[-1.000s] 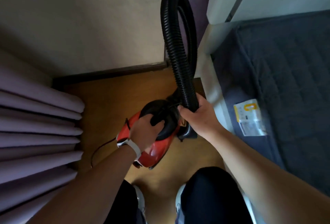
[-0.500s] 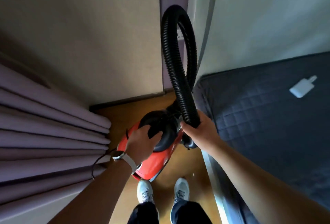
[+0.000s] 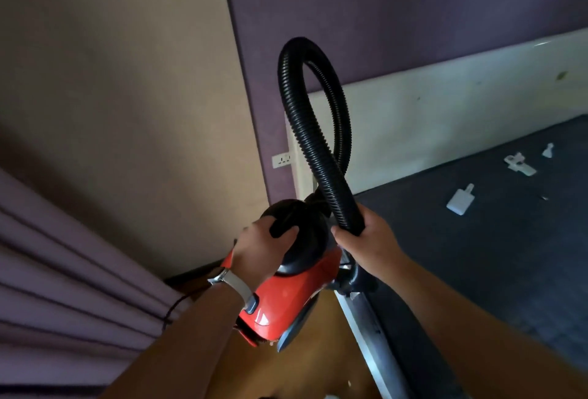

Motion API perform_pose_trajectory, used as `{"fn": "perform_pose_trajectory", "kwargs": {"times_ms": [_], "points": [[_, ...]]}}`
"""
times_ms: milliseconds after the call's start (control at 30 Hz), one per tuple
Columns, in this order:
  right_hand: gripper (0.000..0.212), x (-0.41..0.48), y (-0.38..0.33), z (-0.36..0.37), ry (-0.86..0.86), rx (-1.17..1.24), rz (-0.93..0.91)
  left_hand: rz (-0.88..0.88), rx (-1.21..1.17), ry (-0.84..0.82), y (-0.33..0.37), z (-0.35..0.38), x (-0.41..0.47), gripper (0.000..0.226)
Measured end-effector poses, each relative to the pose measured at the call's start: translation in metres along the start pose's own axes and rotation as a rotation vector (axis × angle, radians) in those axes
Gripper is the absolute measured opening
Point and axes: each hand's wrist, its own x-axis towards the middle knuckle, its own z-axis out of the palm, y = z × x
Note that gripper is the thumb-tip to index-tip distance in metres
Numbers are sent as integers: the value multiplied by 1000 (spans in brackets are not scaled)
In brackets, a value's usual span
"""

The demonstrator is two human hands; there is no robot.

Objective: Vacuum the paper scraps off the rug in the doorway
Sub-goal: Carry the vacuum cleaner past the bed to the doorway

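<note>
A small red canister vacuum (image 3: pixel 292 296) with a black top hangs above the wooden floor. My left hand (image 3: pixel 257 250) is closed around its black carry handle. A black ribbed hose (image 3: pixel 313 144) loops up from the vacuum and back down. My right hand (image 3: pixel 366 238) grips the lower end of that hose. A thin black cord (image 3: pixel 173 308) trails off to the left. No rug and no paper scraps are in view.
A pleated mauve curtain (image 3: pixel 63 271) fills the left. On the right is a bed with a dark quilted mattress (image 3: pixel 493 255), a pale headboard (image 3: pixel 445 121) and small white plastic pieces (image 3: pixel 460 200). A wall socket (image 3: pixel 281 159) sits behind the hose. Wooden floor (image 3: pixel 305 370) lies below.
The vacuum has risen from near the floor to chest height in both hands. The view has tilted upward, so the feet are gone and more wall, headboard and mattress show.
</note>
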Motion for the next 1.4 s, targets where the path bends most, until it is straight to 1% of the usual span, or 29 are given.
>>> {"fn": "perform_pose_trajectory", "kwargs": {"times_ms": [100, 200, 333, 433, 533, 633, 800, 900, 1100, 1167, 1300, 1400], "points": [[16, -16, -9, -16, 47, 7, 18, 62, 3, -7, 14, -2, 2, 31], [17, -32, -18, -27, 131, -2, 46, 146, 15, -25, 23, -3, 4, 31], [20, -57, -30, -28, 272, -35, 96, 242, 36, -134, 31, -8, 4, 32], [25, -79, -35, -24, 369, -25, 114, 326, -10, -194, 31, -12, 0, 31], [28, -102, -42, -17, 450, -53, 141, 395, -39, -287, 27, -13, -5, 33], [33, -130, -44, -7, 567, -74, 163, 441, -62, -404, 22, -9, -10, 33], [26, -186, -40, 7, 728, -70, 271, 533, -58, -578, 20, 3, -34, 35], [30, -223, -38, 7, 788, -69, 332, 567, -73, -668, 27, 12, -49, 37], [21, -298, -34, -1, 953, -26, 427, 733, -20, -767, 60, 34, -106, 36], [21, -321, -34, -5, 973, -6, 437, 763, -17, -799, 67, 42, -125, 38], [22, -385, -33, -19, 1059, -8, 470, 831, 18, -873, 93, 63, -183, 35], [20, -447, -28, -28, 1160, -1, 509, 869, 13, -936, 111, 82, -238, 32]]}}
